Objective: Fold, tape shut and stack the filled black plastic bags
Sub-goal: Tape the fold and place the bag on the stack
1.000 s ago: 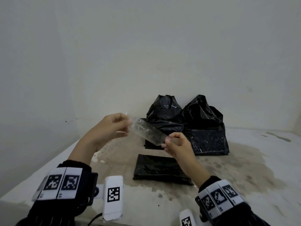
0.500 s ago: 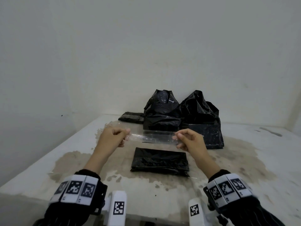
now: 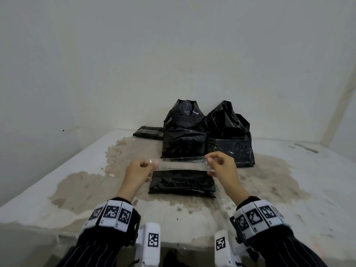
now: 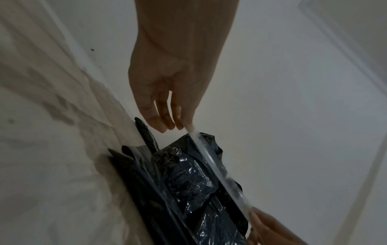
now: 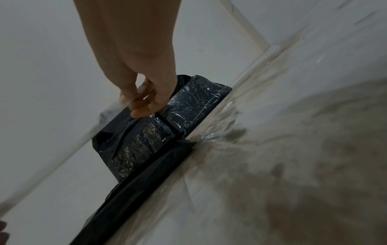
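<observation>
A strip of clear tape (image 3: 183, 164) stretches level between my hands, just above the far edge of a folded black bag (image 3: 182, 184) lying flat on the stained table. My left hand (image 3: 143, 166) pinches the strip's left end and my right hand (image 3: 215, 163) pinches its right end. The left wrist view shows the tape (image 4: 217, 167) running taut from my left hand (image 4: 184, 126) over the bags. In the right wrist view my right hand (image 5: 138, 102) holds the tape end. Two filled upright black bags (image 3: 184, 135) (image 3: 230, 135) stand behind.
A flat folded black bag (image 3: 149, 132) lies at the back left by the wall. The white table (image 3: 300, 182) has a large brown stain around the bags. Walls close off the back and left.
Both hands have lowered the tape from a slant in the air to level, just over the folded bag. The view tilted down and closer.
</observation>
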